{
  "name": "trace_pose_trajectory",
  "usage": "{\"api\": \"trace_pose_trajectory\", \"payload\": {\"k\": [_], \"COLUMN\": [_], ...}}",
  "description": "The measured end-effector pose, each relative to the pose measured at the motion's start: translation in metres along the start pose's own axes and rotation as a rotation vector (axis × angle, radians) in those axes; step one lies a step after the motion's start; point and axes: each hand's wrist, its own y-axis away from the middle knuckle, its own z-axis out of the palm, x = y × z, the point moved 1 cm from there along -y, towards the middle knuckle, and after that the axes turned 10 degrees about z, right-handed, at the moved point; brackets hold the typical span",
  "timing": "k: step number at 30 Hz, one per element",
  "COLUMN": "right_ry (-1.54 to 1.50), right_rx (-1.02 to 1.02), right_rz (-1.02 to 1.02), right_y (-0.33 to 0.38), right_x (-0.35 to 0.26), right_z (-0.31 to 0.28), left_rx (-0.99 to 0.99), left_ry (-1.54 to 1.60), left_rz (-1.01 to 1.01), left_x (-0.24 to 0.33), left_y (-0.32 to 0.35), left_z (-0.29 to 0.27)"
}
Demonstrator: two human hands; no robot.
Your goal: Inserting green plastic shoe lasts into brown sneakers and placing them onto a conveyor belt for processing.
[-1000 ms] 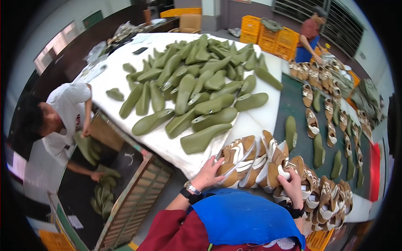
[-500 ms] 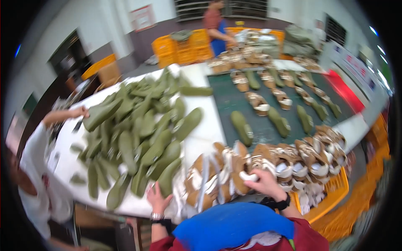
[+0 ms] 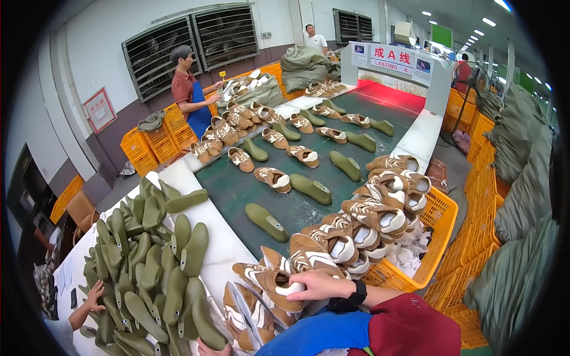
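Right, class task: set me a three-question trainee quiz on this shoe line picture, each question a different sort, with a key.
1. True or false: the person's right hand rests on a brown-and-white shoe upper.
2. Multiple choice: what lies heaped on the white table to the left? A) olive-green shoe lasts B) red boxes C) folded cloth
3. Fill in: the basket beside the row of uppers, at the belt's right edge, is coloured ____.

Key: 1 true; 2 A, the olive-green shoe lasts; 3 orange. Of the left hand only a sliver shows at the bottom edge, so nothing is asked about it.
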Motion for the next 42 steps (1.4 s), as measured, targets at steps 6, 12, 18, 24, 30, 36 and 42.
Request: {"api": "trace_pose_trajectory", "payload": {"k": [6, 12, 18, 24, 30, 36, 42], "right_ry": [0.008, -0.024, -0.032, -0.015, -0.03, -0.043, -0.156], "right_rx": [-0.029, -0.06, -0.07, -0.08, -0.093, -0.098, -0.04], "right_rz": [0.005, 0.03, 0.05, 0.049, 0.069, 0.079, 0.157], "right_y": [-0.004, -0.004, -0.003, -0.008, -0.007, -0.002, -0.001], "right_x": [-0.003, 0.002, 0.0, -0.004, -0.005, -0.01, -0.027], "right_z": [-0.006, -0.006, -0.005, -0.006, -0.006, -0.016, -0.088], "left_rx": [-0.289, -0.173, 0.03, 0.061, 0.037, 0.04, 0.06], "left_ry": [1.24, 1.176, 0.16, 0.158, 0.131, 0.107, 0.127], "left_rz": [-0.42, -0.351, 0.219, 0.216, 0.156, 0.172, 0.189], "left_x": [0.012, 0.002, 0.042, 0.043, 0.052, 0.059, 0.055], "left_y": [-0.028, -0.036, -0.025, -0.025, -0.027, -0.026, -0.027], "left_z": [0.005, 0.063, 0.046, 0.046, 0.049, 0.052, 0.052]}}
